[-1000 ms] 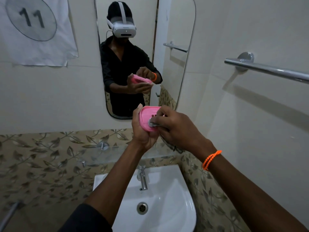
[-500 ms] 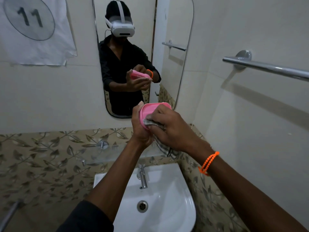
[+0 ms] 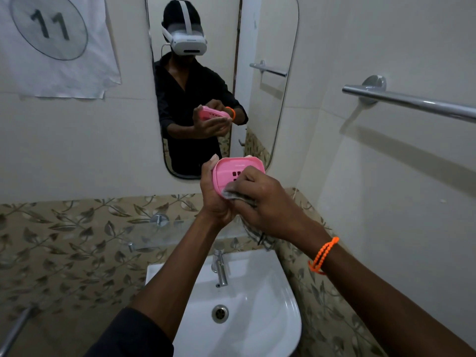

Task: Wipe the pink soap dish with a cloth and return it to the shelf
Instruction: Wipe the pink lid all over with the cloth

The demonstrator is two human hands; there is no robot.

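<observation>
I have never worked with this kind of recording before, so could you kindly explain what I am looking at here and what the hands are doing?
There is no machine: a person films their own two hands with a camera worn on the head, looking forward and down. The mirror on the wall shows that person wearing the headset.

The left hand holds a pink soap dish, tilted so its slotted inside faces the camera. The right hand, with an orange bead bracelet on the wrist, presses a crumpled cloth against the dish's lower edge; more cloth hangs below the hand.

Beneath the hands are a glass shelf, where the dish should go back, a tap and a white basin. A towel rail is on the right wall, and a paper sign reading 11 is at top left.
</observation>
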